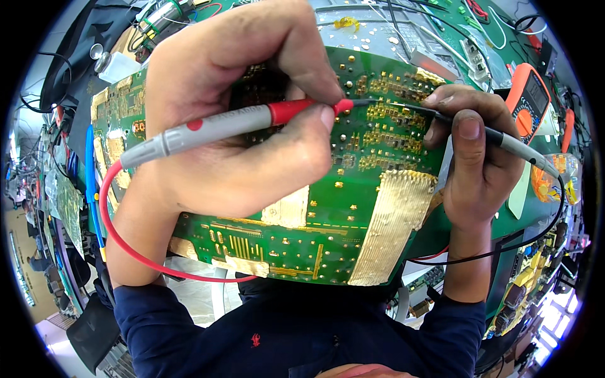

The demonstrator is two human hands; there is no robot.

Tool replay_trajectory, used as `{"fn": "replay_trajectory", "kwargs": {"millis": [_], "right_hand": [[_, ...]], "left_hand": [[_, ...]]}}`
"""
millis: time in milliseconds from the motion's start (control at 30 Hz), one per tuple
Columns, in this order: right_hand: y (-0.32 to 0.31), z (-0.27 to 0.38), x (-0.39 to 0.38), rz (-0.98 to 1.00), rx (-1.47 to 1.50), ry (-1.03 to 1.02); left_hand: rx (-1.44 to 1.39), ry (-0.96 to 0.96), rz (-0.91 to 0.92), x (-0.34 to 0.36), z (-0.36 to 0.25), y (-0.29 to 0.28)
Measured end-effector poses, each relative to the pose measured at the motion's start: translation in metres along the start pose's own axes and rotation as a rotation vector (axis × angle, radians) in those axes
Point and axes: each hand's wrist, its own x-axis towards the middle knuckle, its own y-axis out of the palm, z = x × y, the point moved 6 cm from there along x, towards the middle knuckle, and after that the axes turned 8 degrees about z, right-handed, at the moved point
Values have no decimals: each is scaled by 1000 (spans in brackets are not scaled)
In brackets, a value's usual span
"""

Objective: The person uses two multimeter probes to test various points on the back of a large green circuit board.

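A large green circuit board (328, 201) lies tilted in front of me, with broad gold solder strips and rows of small parts. My left hand (239, 126) pinches a red and grey multimeter probe (214, 129); its tip reaches the small gold-edged parts at the board's upper right. In my right hand (472, 145) is a black and grey multimeter probe (504, 140), its thin tip pointing left at the same parts. Both tips are close together; whether they touch the board I cannot tell. My right fingers also rest at the board's right edge.
An orange multimeter (528, 104) stands at the right. Red (135, 249) and black (523, 242) leads loop beneath my wrists. Beyond the board is a grey tray (378, 31) with scraps. A small bottle (116, 66) is at upper left, and another circuit board (526, 277) at lower right.
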Motion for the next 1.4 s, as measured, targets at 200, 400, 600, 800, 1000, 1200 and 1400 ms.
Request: {"fn": "replay_trajectory", "kwargs": {"millis": [200,400,600,800,1000,1200,1400], "right_hand": [[0,-1,-1,-1,-27,-5],[-1,0,-1,2,-36,-18],[-1,1,0,-8,-38,-21],[1,2,0,-22,-44,-39],[1,2,-1,-19,-132,-65],[4,3,-1,-22,-114,-103],[4,3,0,2,-91,-89]], "left_hand": [[44,-57,-60,-2,-4,8],[53,-260,80,8,-3,2],[83,-71,50,2,-3,1],[143,-59,46,0,-2,1],[92,-341,132,12,-2,1],[93,-228,54,4,-4,2],[193,-197,101,10,-11,2]]}}
